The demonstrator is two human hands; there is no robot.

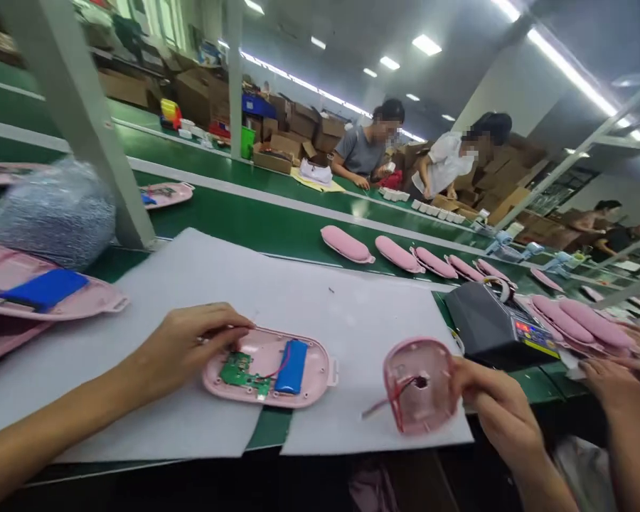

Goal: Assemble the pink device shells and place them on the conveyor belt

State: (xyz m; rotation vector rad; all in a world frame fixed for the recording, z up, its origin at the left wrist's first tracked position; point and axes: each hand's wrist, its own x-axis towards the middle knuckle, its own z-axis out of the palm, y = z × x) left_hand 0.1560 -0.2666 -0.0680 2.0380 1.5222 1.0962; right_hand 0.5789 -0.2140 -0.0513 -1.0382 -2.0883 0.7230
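My left hand [189,345] rests on the left end of an open pink shell half [269,368] lying on a white sheet [309,299]. Inside that shell sit a green circuit board [239,371] and a blue battery [292,366], joined by a red wire. My right hand [491,402] holds the other pink shell half [419,386] upright by its right edge, hollow side facing me, with red wires hanging from it.
A green conveyor [267,220] carries several closed pink cases [346,244]. A black device [498,327] stands at right, where another person's hands [626,370] work. At left lie a pink shell with battery [43,293] and a grey bag [56,210]. Two seated workers [368,153] are far back.
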